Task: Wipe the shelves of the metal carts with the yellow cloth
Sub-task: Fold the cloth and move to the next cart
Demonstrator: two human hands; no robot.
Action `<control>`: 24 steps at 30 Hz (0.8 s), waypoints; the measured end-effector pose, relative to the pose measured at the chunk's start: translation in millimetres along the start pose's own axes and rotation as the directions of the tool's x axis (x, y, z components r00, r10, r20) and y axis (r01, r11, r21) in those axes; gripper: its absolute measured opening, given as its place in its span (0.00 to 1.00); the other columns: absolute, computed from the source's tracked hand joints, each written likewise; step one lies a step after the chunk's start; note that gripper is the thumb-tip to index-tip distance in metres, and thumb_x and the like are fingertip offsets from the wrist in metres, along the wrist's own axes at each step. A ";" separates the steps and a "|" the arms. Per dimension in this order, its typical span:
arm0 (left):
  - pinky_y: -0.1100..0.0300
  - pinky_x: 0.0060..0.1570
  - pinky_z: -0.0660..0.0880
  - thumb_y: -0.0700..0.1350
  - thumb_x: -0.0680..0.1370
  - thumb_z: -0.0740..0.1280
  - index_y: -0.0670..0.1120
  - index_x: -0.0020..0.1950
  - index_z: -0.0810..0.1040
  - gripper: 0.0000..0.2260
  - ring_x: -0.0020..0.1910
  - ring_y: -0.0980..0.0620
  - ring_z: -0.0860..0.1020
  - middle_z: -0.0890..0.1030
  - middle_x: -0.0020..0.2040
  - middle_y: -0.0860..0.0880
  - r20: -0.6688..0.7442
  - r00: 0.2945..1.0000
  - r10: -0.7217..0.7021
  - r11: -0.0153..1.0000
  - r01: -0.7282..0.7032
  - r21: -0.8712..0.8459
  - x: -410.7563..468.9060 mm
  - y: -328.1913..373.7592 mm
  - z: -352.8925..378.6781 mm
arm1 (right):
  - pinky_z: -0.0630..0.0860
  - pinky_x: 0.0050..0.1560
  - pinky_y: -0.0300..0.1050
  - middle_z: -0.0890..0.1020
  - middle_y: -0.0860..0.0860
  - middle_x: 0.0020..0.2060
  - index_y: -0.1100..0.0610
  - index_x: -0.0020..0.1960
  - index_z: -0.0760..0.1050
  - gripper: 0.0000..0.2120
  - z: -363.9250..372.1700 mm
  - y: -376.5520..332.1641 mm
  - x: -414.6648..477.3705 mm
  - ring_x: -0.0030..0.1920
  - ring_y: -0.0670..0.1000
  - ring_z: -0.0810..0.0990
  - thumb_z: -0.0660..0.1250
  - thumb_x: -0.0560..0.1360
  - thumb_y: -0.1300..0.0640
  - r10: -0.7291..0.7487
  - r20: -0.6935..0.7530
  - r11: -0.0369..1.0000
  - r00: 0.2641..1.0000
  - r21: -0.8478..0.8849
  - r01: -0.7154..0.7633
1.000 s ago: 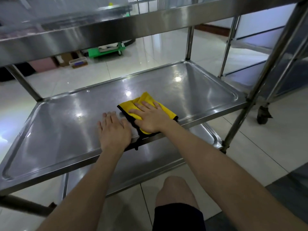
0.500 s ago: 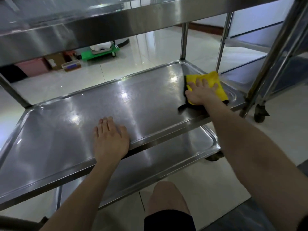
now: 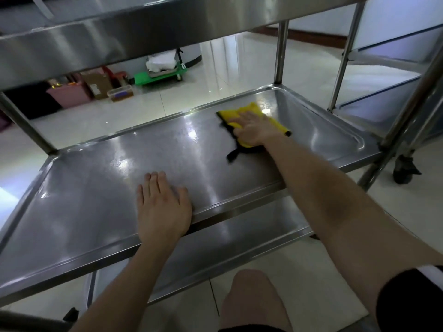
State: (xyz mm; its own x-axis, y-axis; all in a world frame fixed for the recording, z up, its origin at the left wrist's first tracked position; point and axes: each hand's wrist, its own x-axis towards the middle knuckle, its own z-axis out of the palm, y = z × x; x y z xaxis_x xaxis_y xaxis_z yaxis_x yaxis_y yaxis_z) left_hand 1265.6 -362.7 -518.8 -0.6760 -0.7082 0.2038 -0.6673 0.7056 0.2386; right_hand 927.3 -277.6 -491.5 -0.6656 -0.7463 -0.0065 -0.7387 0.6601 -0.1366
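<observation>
A yellow cloth (image 3: 250, 110) with a black edge lies on the middle shelf (image 3: 91, 188) of the metal cart, right of centre toward the back. My right hand (image 3: 254, 129) presses flat on the cloth with straight fingers and covers most of it. My left hand (image 3: 161, 207) rests palm down on the shelf at its front rim, fingers straight, holding nothing. The top shelf (image 3: 119, 37) spans the view overhead, and a lower shelf (image 3: 239, 240) shows beneath.
A second metal cart (image 3: 383, 92) stands close on the right, with a caster (image 3: 405, 170) by the near post. Across the tiled floor sit a green dolly (image 3: 158, 76), cardboard boxes and a pink bin (image 3: 69, 95). My knee (image 3: 251, 298) is below the cart's front edge.
My right hand slid the cloth from the shelf's front centre to its right end, then back leftward and toward the rear. My left hand stayed planted on the front rim.
</observation>
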 end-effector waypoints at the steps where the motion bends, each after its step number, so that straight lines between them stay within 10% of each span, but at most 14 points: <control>1: 0.44 0.87 0.45 0.53 0.89 0.49 0.39 0.87 0.55 0.30 0.89 0.45 0.48 0.56 0.88 0.41 0.000 1.000 -0.001 1.000 0.001 -0.004 0.3 1.0 -0.2 | 0.47 0.84 0.62 0.52 0.47 0.87 0.39 0.86 0.53 0.29 -2.7 31.7 -2.9 0.86 0.52 0.49 0.49 0.85 0.40 0.075 -0.033 0.997 0.997 -0.010 -0.075; 7: 0.44 0.87 0.45 0.51 0.89 0.51 0.38 0.87 0.55 0.29 0.89 0.44 0.49 0.57 0.88 0.40 -0.005 1.000 0.013 0.999 -0.013 -0.048 -3.7 9.4 -1.1 | 0.41 0.81 0.73 0.49 0.49 0.87 0.42 0.86 0.50 0.31 -5.0 119.3 -34.0 0.86 0.54 0.45 0.46 0.84 0.38 0.407 -0.029 0.913 0.913 -0.004 -0.408; 17: 0.41 0.86 0.48 0.51 0.88 0.52 0.36 0.85 0.59 0.29 0.88 0.40 0.54 0.61 0.86 0.37 -0.033 0.999 0.009 0.999 -0.010 -0.037 0.6 0.9 2.4 | 0.42 0.82 0.67 0.49 0.46 0.87 0.37 0.85 0.52 0.29 27.4 -75.1 -111.6 0.86 0.51 0.47 0.52 0.85 0.39 -0.281 0.055 0.958 0.958 -0.051 0.284; 24: 0.40 0.86 0.49 0.54 0.85 0.48 0.36 0.85 0.60 0.32 0.87 0.40 0.54 0.62 0.85 0.36 -0.027 1.000 0.005 0.999 -0.006 -0.036 -2.2 3.2 2.2 | 0.49 0.83 0.52 0.56 0.46 0.86 0.40 0.85 0.56 0.28 -0.9 55.5 -137.3 0.86 0.49 0.50 0.58 0.87 0.46 -0.174 0.020 0.985 0.984 -0.007 0.174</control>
State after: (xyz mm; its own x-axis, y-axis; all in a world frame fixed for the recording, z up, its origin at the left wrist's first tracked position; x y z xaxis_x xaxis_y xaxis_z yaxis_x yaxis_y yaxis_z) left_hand 1264.2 -358.8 -520.6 -0.6704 -0.7052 0.2306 -0.6518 0.7083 0.2710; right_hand 977.6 -138.4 -497.3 -0.5244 -0.8515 -0.0024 -0.8443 0.5203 -0.1283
